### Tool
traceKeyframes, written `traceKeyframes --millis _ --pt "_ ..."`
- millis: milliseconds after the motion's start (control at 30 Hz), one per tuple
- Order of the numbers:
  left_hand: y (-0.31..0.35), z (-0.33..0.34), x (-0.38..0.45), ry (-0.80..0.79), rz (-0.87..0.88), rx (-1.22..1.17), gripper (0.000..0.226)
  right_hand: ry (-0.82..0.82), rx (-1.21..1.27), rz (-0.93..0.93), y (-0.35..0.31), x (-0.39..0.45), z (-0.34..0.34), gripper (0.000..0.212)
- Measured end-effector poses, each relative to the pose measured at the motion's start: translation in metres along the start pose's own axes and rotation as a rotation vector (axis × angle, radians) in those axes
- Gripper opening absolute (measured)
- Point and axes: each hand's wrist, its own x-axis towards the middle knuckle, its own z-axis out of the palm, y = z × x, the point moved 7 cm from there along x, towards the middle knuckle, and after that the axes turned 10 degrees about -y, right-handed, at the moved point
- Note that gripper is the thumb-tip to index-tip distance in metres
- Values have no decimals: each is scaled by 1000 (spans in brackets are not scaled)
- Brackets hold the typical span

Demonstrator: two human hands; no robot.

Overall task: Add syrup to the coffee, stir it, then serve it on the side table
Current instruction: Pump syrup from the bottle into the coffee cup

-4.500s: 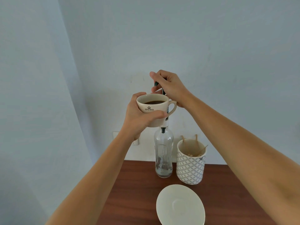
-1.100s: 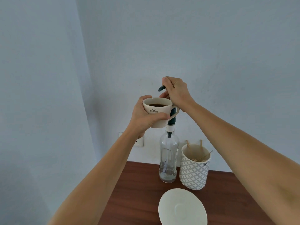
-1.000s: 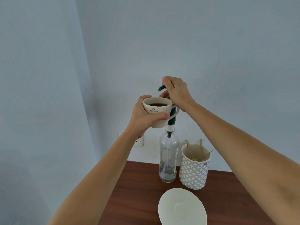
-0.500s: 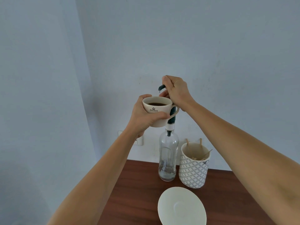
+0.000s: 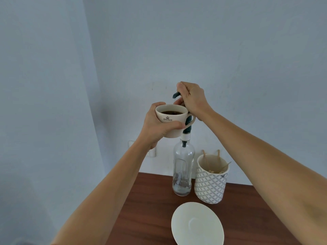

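My left hand (image 5: 156,128) grips a cream coffee cup (image 5: 172,117) in the air, filled with dark coffee. The cup sits just under the dark spout of the pump (image 5: 176,94) on a clear glass syrup bottle (image 5: 182,171), which stands on the wooden table (image 5: 150,209). My right hand (image 5: 192,99) is closed over the pump head, above and behind the cup. The pump stem runs down behind the cup's handle. Very little syrup shows at the bottle's bottom.
A patterned white-and-grey pot (image 5: 210,183) with wooden stir sticks stands right of the bottle. A cream saucer (image 5: 197,225) lies on the table in front. Pale walls meet in a corner at the left, with a wall socket (image 5: 152,152) behind my left arm.
Over the last second the hands, cup and pump have barely shifted. Compared with 4.5 s ago, the right hand sits slightly lower on the pump and the view has moved a little.
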Motion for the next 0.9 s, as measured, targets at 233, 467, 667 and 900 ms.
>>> traceKeyframes --millis 233,467,667,900 --pt "3 2 0 -4 -13 -6 76 8 -11 9 2 1 -2 35" --pt "9 4 1 3 -15 -30 98 40 -24 -19 0 5 -4 37" --pt "8 4 0 2 -23 -24 94 36 -9 -36 -1 5 -3 35" --pt "7 3 -1 -3 -20 -15 96 30 -2 -46 0 3 -3 36"
